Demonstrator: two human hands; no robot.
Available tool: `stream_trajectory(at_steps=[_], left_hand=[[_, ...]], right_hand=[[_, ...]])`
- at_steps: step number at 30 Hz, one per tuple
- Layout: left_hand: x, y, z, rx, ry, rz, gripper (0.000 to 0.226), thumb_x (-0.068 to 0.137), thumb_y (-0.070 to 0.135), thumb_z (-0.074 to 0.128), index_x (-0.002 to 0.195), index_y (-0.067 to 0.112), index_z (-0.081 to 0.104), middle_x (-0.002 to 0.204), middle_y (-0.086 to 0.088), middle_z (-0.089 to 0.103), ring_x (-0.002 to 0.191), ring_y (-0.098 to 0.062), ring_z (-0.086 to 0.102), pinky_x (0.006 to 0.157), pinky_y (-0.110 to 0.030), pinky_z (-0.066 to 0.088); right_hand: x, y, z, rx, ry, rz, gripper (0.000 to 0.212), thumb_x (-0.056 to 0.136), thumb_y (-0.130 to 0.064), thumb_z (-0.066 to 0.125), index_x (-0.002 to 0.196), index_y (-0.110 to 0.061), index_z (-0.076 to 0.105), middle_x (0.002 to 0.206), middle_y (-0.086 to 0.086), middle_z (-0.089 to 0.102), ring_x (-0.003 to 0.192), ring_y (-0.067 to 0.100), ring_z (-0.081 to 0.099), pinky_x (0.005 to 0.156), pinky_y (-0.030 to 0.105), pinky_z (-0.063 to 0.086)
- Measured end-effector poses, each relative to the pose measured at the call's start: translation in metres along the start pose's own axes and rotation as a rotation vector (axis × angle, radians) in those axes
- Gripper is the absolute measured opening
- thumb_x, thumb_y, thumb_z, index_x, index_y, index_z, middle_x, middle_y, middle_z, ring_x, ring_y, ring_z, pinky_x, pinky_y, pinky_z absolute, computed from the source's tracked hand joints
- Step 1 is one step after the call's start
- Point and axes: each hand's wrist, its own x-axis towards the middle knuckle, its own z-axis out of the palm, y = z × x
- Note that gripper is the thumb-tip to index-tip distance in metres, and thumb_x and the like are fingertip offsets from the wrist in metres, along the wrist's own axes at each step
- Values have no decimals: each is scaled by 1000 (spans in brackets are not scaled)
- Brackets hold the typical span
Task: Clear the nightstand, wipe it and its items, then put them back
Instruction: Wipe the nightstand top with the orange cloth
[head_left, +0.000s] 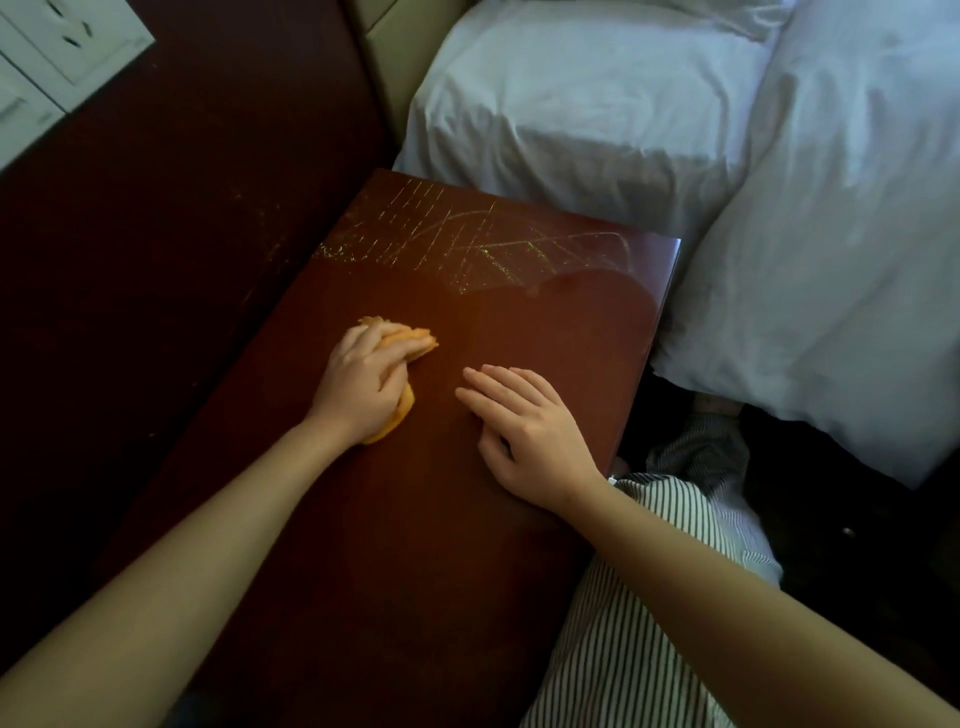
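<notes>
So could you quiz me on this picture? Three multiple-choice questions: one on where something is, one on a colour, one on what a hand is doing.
1. Where is the cloth?
A) in a drawer
B) under the left hand, on the nightstand
C) on the floor

2. What colour is the cloth?
A) white
B) blue
C) orange

3. How is the right hand?
A) flat on the nightstand, fingers straight
B) gripping the cloth
C) raised in a fist

Answers:
1 B: the left hand's fingers curl round it on the dark wood top.
2 C: orange folds show past the fingers.
3 A: its palm lies on the top, apart from the cloth.
</notes>
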Motion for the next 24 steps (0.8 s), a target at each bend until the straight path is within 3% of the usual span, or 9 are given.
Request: stream_trajectory(at_steps=[4, 8, 14, 20, 24], left_hand=[[13, -6, 3, 60, 203, -371, 38, 93, 13, 44, 127, 23, 57, 129, -5, 50, 121, -27, 39, 100, -40, 35], [41, 23, 17, 93, 263, -541, 39, 94, 15, 44, 131, 24, 52, 136, -5, 45, 128, -28, 35, 107, -44, 30], [46, 60, 34, 76, 204, -369, 39, 94, 14, 41, 129, 26, 54, 135, -2, 46, 127, -23, 35, 103, -36, 29], [7, 43, 23, 54, 88, -95, 39, 92, 13, 42, 125, 27, 58, 126, -4, 53, 120, -26, 40, 100, -39, 32], [12, 31, 20, 121, 148, -267, 38, 95, 16, 42, 130, 26, 53, 131, -4, 49, 122, -25, 38, 100, -38, 34]], right_hand=[[-11, 6, -14, 74, 160, 70, 37, 82, -13, 46, 111, -9, 69, 123, 8, 63, 122, 20, 48, 105, 38, 30], [-12, 14, -18, -102, 96, 158, 44, 83, -19, 41, 120, -8, 63, 131, 10, 58, 126, 27, 49, 106, 42, 27], [-12, 19, -20, -176, 40, 232, 49, 85, -20, 37, 126, -5, 58, 134, 13, 54, 128, 29, 47, 110, 40, 22], [-12, 27, -18, -227, -51, 302, 54, 87, -27, 33, 133, -5, 51, 140, 13, 48, 133, 30, 40, 113, 38, 10], [-12, 30, -13, -273, -90, 303, 55, 89, -33, 31, 135, -9, 51, 142, 10, 47, 135, 28, 37, 113, 40, 8]])
